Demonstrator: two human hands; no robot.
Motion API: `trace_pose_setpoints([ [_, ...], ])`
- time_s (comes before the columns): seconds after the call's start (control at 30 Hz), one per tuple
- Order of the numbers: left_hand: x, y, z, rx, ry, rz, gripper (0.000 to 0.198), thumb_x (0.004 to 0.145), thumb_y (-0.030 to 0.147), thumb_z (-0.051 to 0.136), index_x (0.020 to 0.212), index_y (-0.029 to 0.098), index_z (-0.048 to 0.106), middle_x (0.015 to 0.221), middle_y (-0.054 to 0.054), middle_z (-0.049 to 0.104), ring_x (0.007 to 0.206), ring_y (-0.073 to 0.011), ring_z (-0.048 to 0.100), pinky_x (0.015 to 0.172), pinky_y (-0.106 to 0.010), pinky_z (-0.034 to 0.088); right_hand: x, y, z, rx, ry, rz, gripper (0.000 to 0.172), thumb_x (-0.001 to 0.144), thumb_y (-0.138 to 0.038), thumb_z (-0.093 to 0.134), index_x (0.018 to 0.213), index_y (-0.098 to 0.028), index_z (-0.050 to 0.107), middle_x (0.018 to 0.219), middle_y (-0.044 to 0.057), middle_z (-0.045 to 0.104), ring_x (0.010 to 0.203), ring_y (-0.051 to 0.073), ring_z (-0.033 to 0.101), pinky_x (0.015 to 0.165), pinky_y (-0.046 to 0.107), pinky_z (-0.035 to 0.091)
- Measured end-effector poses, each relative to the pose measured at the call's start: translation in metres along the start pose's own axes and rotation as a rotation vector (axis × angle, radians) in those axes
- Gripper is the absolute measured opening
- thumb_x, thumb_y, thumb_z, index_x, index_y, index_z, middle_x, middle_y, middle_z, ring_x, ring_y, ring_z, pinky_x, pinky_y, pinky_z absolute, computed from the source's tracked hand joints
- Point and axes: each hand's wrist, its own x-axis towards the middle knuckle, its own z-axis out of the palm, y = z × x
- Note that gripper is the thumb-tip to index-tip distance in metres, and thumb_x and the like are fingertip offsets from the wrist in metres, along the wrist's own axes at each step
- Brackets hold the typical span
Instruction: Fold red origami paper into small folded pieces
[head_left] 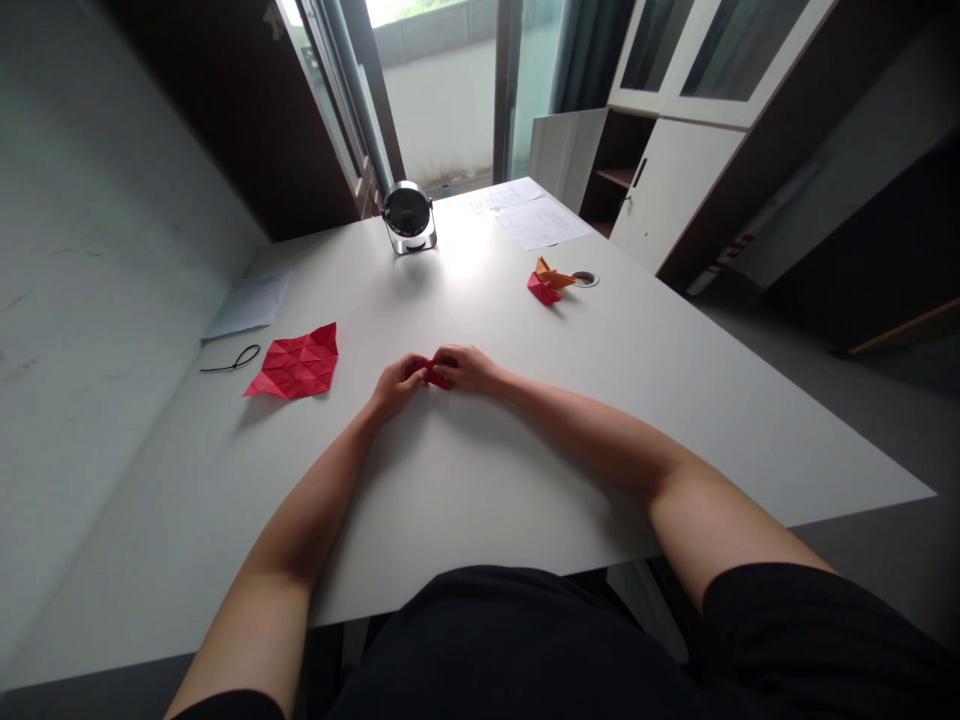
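Note:
A small folded piece of red paper [438, 377] is held between both hands, just above or on the middle of the white table [480, 480]. My left hand [399, 384] pinches its left side, fingers closed. On its right side, my right hand [466, 368] grips the paper with thumb and fingers. Much of the paper is hidden behind the fingers, so its exact shape cannot be made out. To the left lies a creased, unfolded red sheet [300, 362].
A red folded paper figure [543, 290] and an orange one [555, 275] sit by a round cable hole [587, 279]. A round metal-framed device [409, 213] stands at the back. Papers [540, 220] lie far right, another sheet [247, 304] left, near a black cable tie [244, 357].

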Motion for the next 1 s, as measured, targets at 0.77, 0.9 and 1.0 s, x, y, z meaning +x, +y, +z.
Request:
trace_pose_setpoints([
  [0.77,0.0007,-0.0034,0.0003,0.017,0.002,0.004,0.026,0.086,0.035,0.057,0.103,0.019,0.067,0.094,-0.003,0.072,0.083,-0.0178,0.066,0.079,-0.029,0.052,-0.0001,0.0033,0.0009,0.002,-0.002,0.004,0.020,0.084,-0.032,0.059,0.093,-0.017,0.069,0.080,-0.001,0.066,0.070,0.010,0.052,0.067,0.022,0.037],
  [0.9,0.0004,-0.0023,-0.0002,0.010,0.001,0.000,0.026,0.085,0.035,0.058,0.103,0.019,0.068,0.093,-0.003,0.072,0.083,-0.0180,0.066,0.079,-0.029,0.052,0.0000,0.0013,0.0000,0.001,-0.004,0.005,0.020,0.083,-0.032,0.059,0.093,-0.017,0.069,0.080,0.000,0.066,0.071,0.010,0.052,0.068,0.022,0.037],
  [1.0,0.0002,-0.0002,-0.0006,0.014,0.004,-0.004,0.027,0.085,0.035,0.058,0.103,0.018,0.068,0.094,-0.003,0.073,0.085,-0.0184,0.066,0.080,-0.029,0.052,0.0002,0.0007,-0.0003,-0.005,-0.006,0.003,0.020,0.084,-0.032,0.058,0.093,-0.017,0.069,0.081,0.000,0.067,0.071,0.011,0.053,0.068,0.022,0.038],
])
